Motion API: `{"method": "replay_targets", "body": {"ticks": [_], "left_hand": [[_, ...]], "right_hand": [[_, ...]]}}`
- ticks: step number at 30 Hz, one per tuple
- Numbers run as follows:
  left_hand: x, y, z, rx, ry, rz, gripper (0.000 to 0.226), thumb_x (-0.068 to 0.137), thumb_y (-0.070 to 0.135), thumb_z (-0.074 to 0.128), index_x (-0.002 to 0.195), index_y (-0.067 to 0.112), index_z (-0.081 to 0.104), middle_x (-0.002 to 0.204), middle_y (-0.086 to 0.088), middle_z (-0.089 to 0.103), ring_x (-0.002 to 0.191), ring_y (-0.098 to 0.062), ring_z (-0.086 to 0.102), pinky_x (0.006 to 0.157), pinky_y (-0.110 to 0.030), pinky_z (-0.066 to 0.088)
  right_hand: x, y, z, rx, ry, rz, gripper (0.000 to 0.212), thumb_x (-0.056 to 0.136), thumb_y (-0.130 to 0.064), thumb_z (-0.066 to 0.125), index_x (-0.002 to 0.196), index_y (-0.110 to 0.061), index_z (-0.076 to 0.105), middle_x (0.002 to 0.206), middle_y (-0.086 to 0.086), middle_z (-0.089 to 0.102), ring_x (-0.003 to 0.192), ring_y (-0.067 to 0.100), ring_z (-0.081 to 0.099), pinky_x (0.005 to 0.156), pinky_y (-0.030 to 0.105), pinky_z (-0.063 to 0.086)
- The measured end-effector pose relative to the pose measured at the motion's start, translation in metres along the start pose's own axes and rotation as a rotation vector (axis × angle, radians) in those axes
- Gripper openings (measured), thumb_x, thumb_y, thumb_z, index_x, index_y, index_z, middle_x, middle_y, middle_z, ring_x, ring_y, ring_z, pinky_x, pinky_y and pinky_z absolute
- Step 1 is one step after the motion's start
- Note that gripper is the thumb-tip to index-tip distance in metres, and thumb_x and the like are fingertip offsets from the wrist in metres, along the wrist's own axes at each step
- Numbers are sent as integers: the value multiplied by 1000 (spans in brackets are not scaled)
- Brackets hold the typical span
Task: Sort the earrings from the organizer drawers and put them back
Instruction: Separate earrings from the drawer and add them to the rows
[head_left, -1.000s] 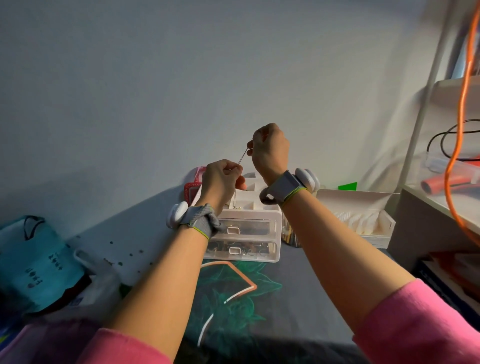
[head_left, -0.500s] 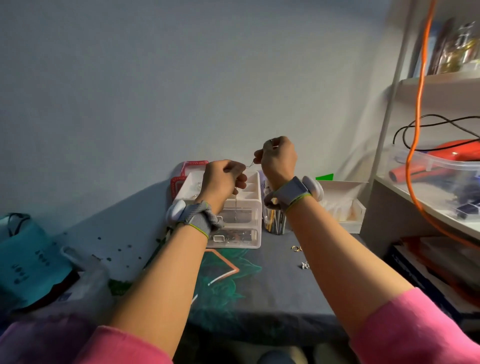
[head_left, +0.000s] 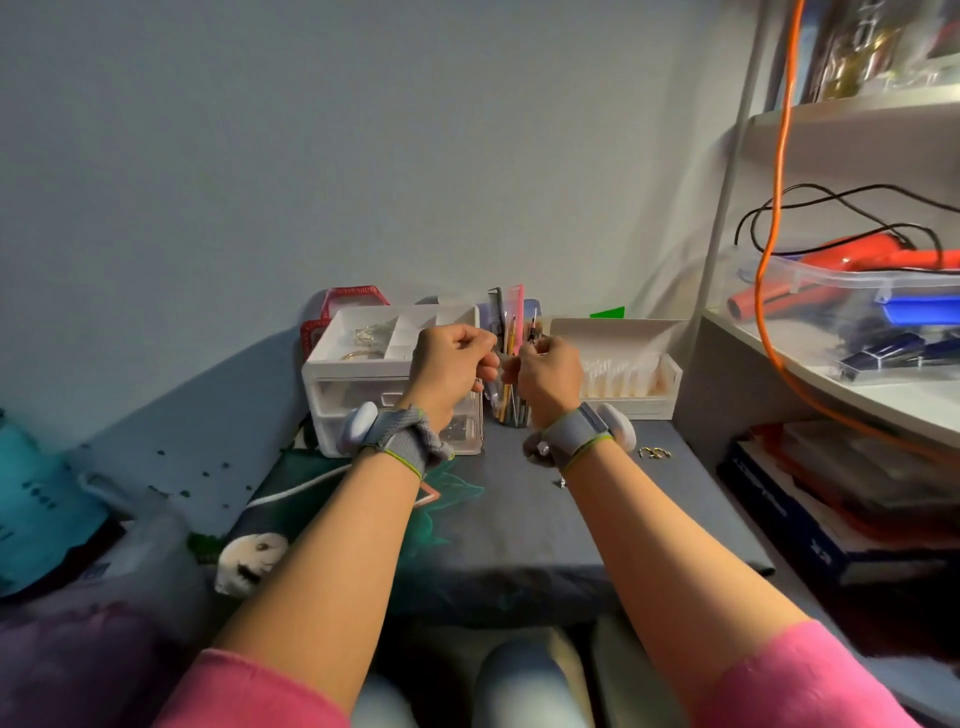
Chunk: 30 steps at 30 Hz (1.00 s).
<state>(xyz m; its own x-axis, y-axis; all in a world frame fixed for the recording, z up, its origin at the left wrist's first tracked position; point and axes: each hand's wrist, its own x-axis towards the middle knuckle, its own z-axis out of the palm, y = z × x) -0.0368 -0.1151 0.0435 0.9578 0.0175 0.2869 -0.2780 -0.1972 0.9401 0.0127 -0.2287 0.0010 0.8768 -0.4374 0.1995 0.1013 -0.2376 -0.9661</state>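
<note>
earring: mostly hidden, pinched between left hand (head_left: 451, 364) and right hand (head_left: 551, 371), fingers curled tight, in front of the organizer (head_left: 332, 387) | guessing featherweight, thin, bendy, easy to drop, so hold it by the hook | count: two drawers, looks like two hoops (head_left: 654, 453) loose on the desk (head_left: 597, 519)
</note>
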Motion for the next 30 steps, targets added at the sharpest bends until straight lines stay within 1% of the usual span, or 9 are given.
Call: {"method": "replay_targets", "body": {"ticks": [3,6,10,18,20,23,27,29,30], "left_hand": [[-6,-3,8,-8,-21,-13,13,96,10,55,87,9,65,67,-4,63,54,-10,57,44,-15,44],[-10,-9,17,-27,-27,-31,13,96,10,55,87,9,65,67,-5,62,54,-11,56,43,-14,43],[-15,-16,29,10,-54,-42,12,96,13,56,91,9,66,68,-4,64,56,-11,57,47,-16,46],[-18,-22,46,27,-104,-29,12,96,12,56,97,5,65,71,-5,65,58,-12,58,51,-18,48],[-18,-23,49,23,-108,-31,11,96,12,56,97,6,65,71,-5,65,58,-12,59,51,-18,48],[-19,-27,54,12,-109,-29,11,96,12,56,96,6,65,71,-5,65,57,-11,59,51,-18,49],[-20,-31,58,0,-106,-41,12,96,13,56,97,6,65,70,-4,65,57,-12,60,50,-18,49],[-20,-34,59,-7,-97,-49,11,96,12,55,96,6,64,71,-4,65,58,-13,60,51,-20,49],[-19,-35,58,-7,-85,-52,11,96,12,55,96,7,64,71,-4,65,59,-13,60,52,-20,49]], "right_hand": [[1,23,-3,-15,-18,44,17,73,-27,49,63,-15,55,76,19,71,74,41,68,69,56,56],[-30,17,-19,18,-48,104,28,83,-12,50,56,-15,56,69,13,69,71,36,68,66,46,57],[-41,33,-27,88,-114,205,33,92,-7,45,62,-11,59,68,10,66,61,23,65,49,25,48],[-50,56,-29,351,-269,522,19,93,-4,43,79,-2,55,71,13,63,52,20,64,47,20,49],[-53,57,-36,453,-353,625,15,94,-4,42,83,-4,53,76,11,63,56,19,65,53,24,52],[-54,63,-46,610,-429,764,15,95,-5,40,85,-6,51,86,13,65,75,24,65,71,32,52],[-56,70,-52,853,-420,843,17,95,-1,35,87,-2,49,94,20,63,91,31,64,73,37,57],[-55,73,-54,962,-398,849,20,96,0,32,89,1,50,94,24,62,98,35,62,81,41,57],[-54,74,-55,1008,-390,853,21,96,1,31,90,2,51,94,25,62,94,36,65,85,42,55]]}}
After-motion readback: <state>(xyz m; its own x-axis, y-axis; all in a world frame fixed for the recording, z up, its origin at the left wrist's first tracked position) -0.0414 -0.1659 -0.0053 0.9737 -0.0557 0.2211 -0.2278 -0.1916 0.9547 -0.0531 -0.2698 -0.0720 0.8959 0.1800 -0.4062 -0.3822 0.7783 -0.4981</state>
